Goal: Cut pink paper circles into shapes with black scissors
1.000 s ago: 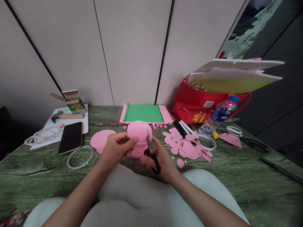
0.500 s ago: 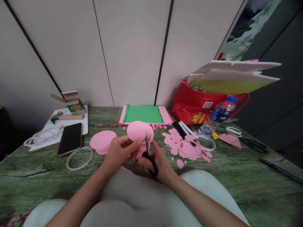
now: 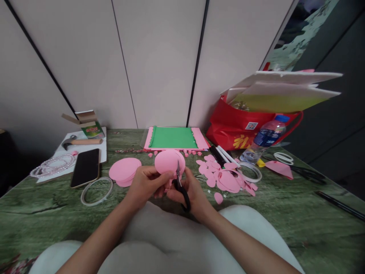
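Pinching pink disc [image 3: 166, 161] in left grip [image 3: 142, 185], right grip [image 3: 195, 196] clasping scissors [image 3: 182, 190], bag [image 3: 227, 123] reading 礼

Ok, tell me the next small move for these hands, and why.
Probably a short snip with the black-handled metal scissors, following the rim of the round pink paper disc. The right hand holds the scissors with their blades by the disc's right side, and the left hand pinches its lower edge, so it seems steadied for cutting.
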Tool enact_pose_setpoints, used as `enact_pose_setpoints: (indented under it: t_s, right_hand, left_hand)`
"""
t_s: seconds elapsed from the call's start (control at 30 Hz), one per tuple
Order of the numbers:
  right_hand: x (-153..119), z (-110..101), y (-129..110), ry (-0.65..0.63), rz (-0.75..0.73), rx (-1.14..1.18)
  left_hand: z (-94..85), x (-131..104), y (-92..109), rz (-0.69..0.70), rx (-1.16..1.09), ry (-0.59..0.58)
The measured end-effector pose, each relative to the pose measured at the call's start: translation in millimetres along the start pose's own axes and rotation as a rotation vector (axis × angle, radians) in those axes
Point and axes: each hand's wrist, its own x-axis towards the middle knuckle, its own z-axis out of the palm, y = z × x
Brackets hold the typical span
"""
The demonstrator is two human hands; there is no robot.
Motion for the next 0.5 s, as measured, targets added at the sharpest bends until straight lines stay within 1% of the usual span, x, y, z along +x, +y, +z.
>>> enact_pose_setpoints:
  t_s: [0.1, 0.17, 0.37, 0.5]
  right_hand:
    - [0.7, 0.2, -0.7, -0.032, -0.001, 0.097]
    - [1.2, 0.2, -0.7, -0.027, -0.011, 0.115]
    - [0.5, 0.2, -3.1, 0.002, -0.023, 0.052]
    - [-0.4, 0.7, -6.6, 0.014, 0.016, 0.013]
  left_hand:
    - [0.5, -0.2, 0.1, 0.002, -0.015, 0.009]
    - [0.6, -0.1, 0.4, 0.008, -0.024, 0.009]
    - [-0.3, 0.8, 1.6, 0.017, -0.022, 0.012]
    - [-1.0, 0.6, 2.1, 0.020, -0.002, 0.035]
